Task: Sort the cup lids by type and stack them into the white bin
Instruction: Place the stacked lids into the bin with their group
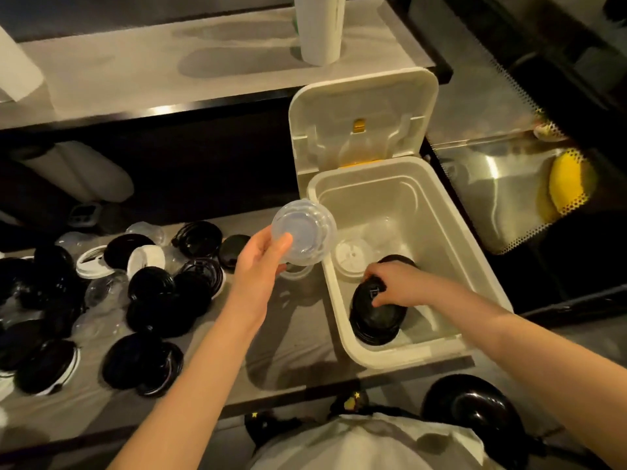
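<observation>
Left hand (261, 256) grips a stack of clear lids (305, 228), thumb across its face, raised just beside the left rim of the white bin (334, 300). Right hand (397, 283) reaches inside the bin, fingers curled over the top of a stack of black lids (373, 320) standing on the bin floor. A white lid (353, 257) lies behind it. Loose lids (152, 290) are scattered on the counter (271, 334) at left.
</observation>
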A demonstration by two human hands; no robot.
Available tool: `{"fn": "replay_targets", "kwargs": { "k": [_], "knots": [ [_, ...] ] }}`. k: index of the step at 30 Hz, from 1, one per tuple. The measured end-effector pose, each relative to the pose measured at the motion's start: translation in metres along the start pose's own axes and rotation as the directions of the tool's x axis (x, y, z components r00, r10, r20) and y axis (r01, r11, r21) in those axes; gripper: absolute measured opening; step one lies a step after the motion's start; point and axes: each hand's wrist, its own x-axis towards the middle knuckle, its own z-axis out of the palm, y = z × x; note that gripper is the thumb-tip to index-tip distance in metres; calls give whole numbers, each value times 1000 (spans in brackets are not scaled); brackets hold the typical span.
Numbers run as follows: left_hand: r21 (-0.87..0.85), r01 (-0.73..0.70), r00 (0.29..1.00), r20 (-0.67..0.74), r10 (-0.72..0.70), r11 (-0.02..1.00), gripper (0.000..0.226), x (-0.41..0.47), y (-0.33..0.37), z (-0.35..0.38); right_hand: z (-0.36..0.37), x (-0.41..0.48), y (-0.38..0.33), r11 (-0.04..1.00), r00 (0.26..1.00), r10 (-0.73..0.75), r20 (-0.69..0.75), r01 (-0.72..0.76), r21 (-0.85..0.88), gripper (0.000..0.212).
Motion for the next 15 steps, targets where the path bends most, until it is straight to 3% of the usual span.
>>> {"fn": "replay_targets", "kwargs": {
  "k": [4,6,8,11,15],
  "knots": [
    [-7,-5,1000,10,5,1000,50,3,1,-2,14,10,-13,970,992,-89,85,106,-221,50],
    [12,-10,1000,22,10,1000,51,3,-1,0,16,12,-15,912,991,-96,95,126,-390,49],
    [15,-34,998,-60,35,999,48,-7,-7,27,13,9,5,816,981,-166,95,191,-545,49],
    [20,-30,998,-61,31,999,36,-10,-7,29,16,17,0,770,984,-161,80,176,-613,44],
    [42,-20,998,-59,23,999,35,-11,-10,30,23,20,2,837,987,-71,146,139,-529,40]
  ]
}}
